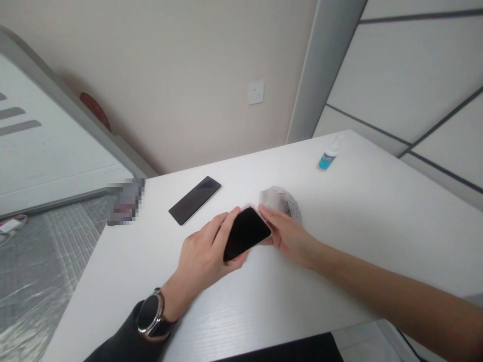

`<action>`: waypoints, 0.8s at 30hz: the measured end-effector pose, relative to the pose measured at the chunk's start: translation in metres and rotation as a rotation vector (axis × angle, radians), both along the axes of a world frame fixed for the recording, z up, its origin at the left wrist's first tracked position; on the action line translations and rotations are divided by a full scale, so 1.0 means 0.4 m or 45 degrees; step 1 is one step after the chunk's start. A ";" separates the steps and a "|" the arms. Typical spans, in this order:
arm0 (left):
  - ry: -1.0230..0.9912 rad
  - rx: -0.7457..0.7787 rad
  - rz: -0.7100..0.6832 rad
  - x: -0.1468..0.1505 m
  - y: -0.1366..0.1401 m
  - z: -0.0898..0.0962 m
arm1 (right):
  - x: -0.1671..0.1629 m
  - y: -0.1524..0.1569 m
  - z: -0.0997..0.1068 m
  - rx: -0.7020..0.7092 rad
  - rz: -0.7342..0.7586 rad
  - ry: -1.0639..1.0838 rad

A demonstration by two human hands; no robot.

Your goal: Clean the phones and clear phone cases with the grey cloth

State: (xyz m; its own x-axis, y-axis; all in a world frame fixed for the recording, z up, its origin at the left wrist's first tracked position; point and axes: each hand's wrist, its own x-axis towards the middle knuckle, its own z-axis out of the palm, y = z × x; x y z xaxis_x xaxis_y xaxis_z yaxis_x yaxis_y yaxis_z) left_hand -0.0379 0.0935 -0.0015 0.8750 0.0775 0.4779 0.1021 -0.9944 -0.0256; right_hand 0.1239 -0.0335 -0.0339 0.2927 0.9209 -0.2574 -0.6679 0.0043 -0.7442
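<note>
Left hand (206, 246): grips black-screened rectangular phone (247, 233)
Right hand (287, 234): pinches its edge
Crumpled grey cloth (274, 197): beyond right grip

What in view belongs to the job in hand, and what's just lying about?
In the job:
held phone, between left hand and right hand

Apparently lying about:
second phone
bottle
grey bundle behind right hand
pixelated item, far left

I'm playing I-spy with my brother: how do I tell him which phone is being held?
Find the white table, then the left hand and right hand over it. Between them is the held phone, dark screen showing. Unlike the other phone, lying on the table, it's in both hands.
</note>
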 end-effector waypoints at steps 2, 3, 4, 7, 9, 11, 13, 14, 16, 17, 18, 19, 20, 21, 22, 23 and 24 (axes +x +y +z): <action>0.008 -0.085 0.083 0.001 0.005 0.002 | 0.003 0.000 0.008 0.056 0.064 -0.035; 0.009 -0.115 0.118 0.001 0.008 0.003 | 0.003 0.000 0.013 0.091 0.105 -0.087; 0.011 -0.135 0.142 0.000 0.010 0.004 | 0.003 -0.001 0.019 0.124 0.143 -0.156; -0.005 -0.156 0.158 -0.004 0.010 0.008 | 0.002 -0.005 0.030 0.201 0.179 -0.356; -0.023 -0.161 0.160 -0.006 0.005 0.010 | 0.001 -0.007 0.030 0.230 0.155 -0.414; -0.035 -0.202 0.154 -0.005 -0.002 0.011 | 0.001 -0.010 0.027 0.248 0.142 -0.412; -0.037 -0.266 0.144 -0.004 -0.009 0.012 | 0.003 -0.012 0.024 0.250 0.142 -0.388; -0.040 -0.292 0.140 -0.003 -0.012 0.012 | 0.004 -0.014 0.023 0.247 0.139 -0.374; -0.046 -0.321 0.140 -0.001 -0.016 0.013 | 0.006 -0.016 0.023 0.242 0.121 -0.345; -0.048 -0.326 0.142 0.000 -0.017 0.013 | 0.007 -0.017 0.025 0.237 0.109 -0.332; -0.052 -0.329 0.138 0.001 -0.017 0.013 | 0.007 -0.018 0.026 0.232 0.097 -0.322; -0.054 -0.331 0.132 0.001 -0.016 0.013 | 0.007 -0.019 0.028 0.227 0.088 -0.314; -0.053 -0.333 0.126 0.001 -0.015 0.013 | 0.007 -0.020 0.030 0.223 0.084 -0.309; -0.052 -0.333 0.115 0.002 -0.012 0.013 | 0.006 -0.021 0.032 0.222 0.080 -0.307; -0.052 -0.333 0.103 0.002 -0.010 0.013 | 0.004 -0.021 0.035 0.224 0.081 -0.304; -0.050 -0.337 0.091 0.002 -0.006 0.012 | 0.002 -0.021 0.037 0.228 0.079 -0.301; -0.049 -0.344 0.080 0.002 -0.003 0.011 | 0.000 -0.020 0.039 0.232 0.074 -0.298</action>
